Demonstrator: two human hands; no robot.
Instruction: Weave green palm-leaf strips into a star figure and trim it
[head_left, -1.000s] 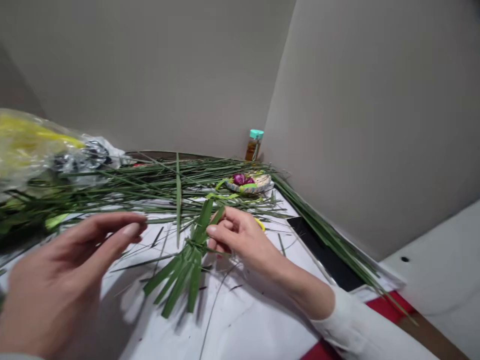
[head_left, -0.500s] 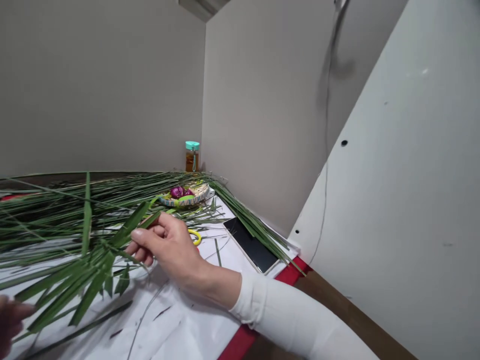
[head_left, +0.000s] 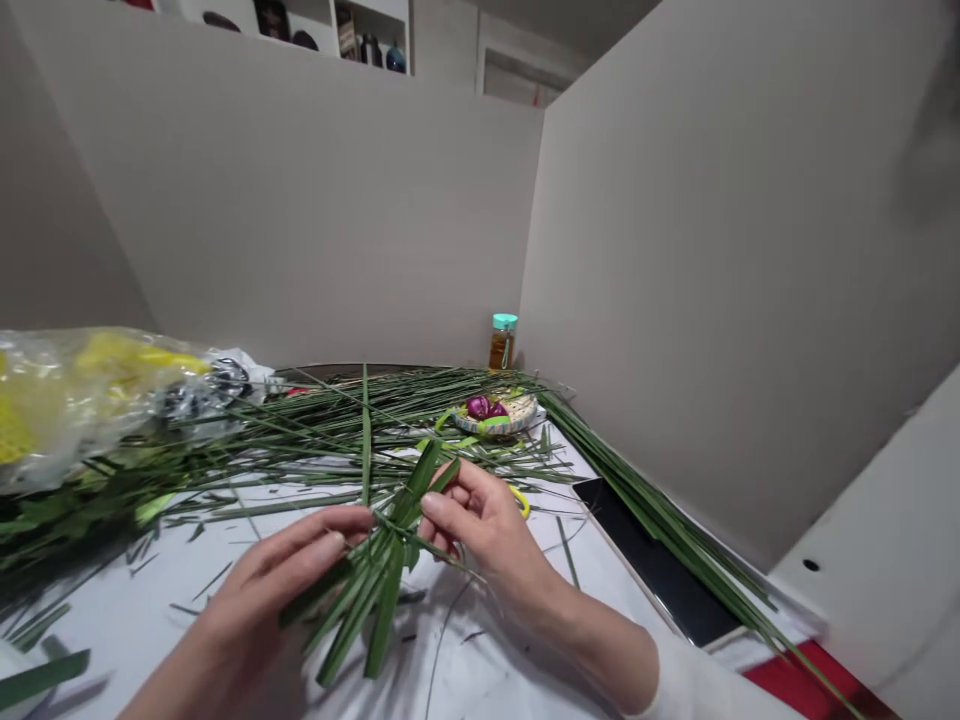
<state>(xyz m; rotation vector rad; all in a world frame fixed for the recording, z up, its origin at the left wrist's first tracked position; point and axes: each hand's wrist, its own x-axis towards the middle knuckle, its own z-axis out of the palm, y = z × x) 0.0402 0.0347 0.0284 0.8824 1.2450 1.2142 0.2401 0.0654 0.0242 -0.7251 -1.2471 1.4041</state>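
Note:
A knotted bundle of green leaf strips (head_left: 386,575) is held up over the white table cover, its cut ends fanning downward and one thin strip standing upright. My right hand (head_left: 484,515) pinches its upper right part between thumb and fingers. From the left side, my left hand (head_left: 289,555) has its thumb and index finger closed at the knot's edge, with part of the strips hidden behind them. A thin wire-like strand (head_left: 442,625) hangs below my right fingers.
Long green leaves (head_left: 330,405) lie piled across the back. Behind my right hand are a shallow woven basket (head_left: 517,415) with purple items, a yellow ring handle (head_left: 521,502) and a lidded bottle (head_left: 502,345). A black-screened device (head_left: 675,570) lies right; a plastic bag (head_left: 97,400) left.
The view has swung left, bringing the plastic bag into sight. My left hand has come from the lower left edge up to the leaf bundle; my right hand keeps its pinch.

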